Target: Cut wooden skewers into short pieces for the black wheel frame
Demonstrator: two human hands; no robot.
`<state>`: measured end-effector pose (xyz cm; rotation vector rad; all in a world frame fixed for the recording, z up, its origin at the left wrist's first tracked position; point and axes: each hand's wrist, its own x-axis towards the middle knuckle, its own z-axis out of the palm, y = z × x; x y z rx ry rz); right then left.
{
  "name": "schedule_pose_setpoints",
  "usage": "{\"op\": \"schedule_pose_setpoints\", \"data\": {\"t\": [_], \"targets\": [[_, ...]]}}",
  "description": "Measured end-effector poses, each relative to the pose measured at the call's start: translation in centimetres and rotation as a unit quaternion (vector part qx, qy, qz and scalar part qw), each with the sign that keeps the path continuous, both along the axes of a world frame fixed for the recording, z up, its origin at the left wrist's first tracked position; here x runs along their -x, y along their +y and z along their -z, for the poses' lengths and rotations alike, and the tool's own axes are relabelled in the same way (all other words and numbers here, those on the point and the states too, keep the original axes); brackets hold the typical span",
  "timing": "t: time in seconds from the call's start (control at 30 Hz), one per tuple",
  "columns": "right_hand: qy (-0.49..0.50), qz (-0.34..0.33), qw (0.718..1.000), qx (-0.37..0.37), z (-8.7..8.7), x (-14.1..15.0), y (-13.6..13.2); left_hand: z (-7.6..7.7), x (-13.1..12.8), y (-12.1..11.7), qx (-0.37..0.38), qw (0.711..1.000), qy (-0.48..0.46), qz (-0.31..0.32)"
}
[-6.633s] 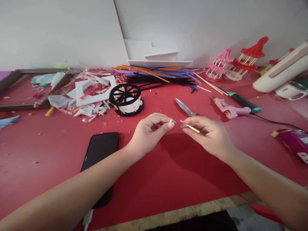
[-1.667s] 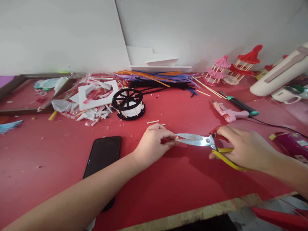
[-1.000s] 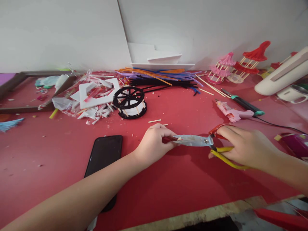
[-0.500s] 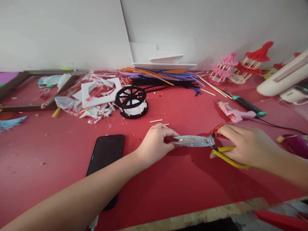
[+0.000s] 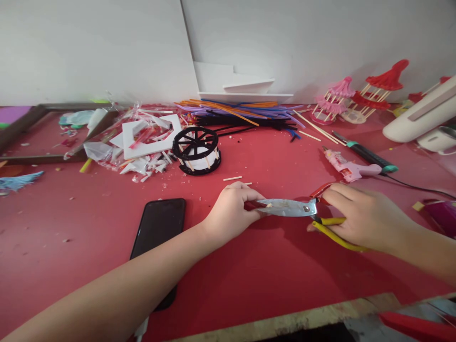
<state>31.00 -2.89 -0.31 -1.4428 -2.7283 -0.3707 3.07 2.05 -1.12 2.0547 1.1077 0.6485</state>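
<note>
Has the red table directly in front, with both forearms reaching in over its near edge. Has a black phone on the left, lying flat and partly beneath the left forearm, perhaps set there to be out of line of the blades.

Grips scissors in the right hand, fingers curled round the red and yellow handles, probably for a firm squeeze. Holds the blades nearly together and roughly level, tips pointing at the left hand. Pinches narrowly with the left thumb and fingertips right at those tips, apparently on a pale stick, likely to steady so thin a thing against the metal. Hides most of it, leaving only a small pale bit visible over the blades; cannot tell its full length or exact lie.

Just beyond the left knuckles, two short stick pieces, one partly hidden, both within easy reach. Farther on, a black wheel-like frame, standing on its lower ring with pale posts between, presumably placed clear of the hands. To the right, a pink glue gun, nozzle turned away from the right hand, perhaps for safety.

Farther left, a heap of scraps, probably massed together to limit spread. Along the wall, fuzzy stems laid lengthwise, likely for easy picking, and, to their right, a pink model and a red model, seemingly safe from knocks there.
</note>
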Motion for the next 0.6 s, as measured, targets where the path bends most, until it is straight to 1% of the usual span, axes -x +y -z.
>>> {"op": "schedule_pose_setpoints", "data": {"t": [0.07, 0.23, 0.43, 0.53, 0.6], "targets": [[-0.010, -0.006, 1.000, -0.001, 0.0, 0.1, 0.1, 0.0, 0.0, 0.0, -0.002, 1.000, 0.003, 0.003], [-0.003, -0.002, 0.999, -0.041, 0.0, 0.3, 0.4, 0.2, 0.0, 0.1, -0.014, 1.000, 0.009, 0.003], [-0.012, -0.017, 1.000, -0.008, -0.1, 0.1, 1.3, 0.2, -0.2, 0.2, -0.028, 1.000, 0.008, 0.000], [-0.005, -0.030, 0.999, -0.019, -0.5, 0.2, 1.7, 0.1, -0.3, 0.0, -0.048, 0.999, -0.011, -0.002], [0.019, -0.018, 0.999, -0.024, -1.0, 0.2, 2.0, 0.2, -0.3, 0.0, -0.070, 0.997, -0.037, -0.008]]}}
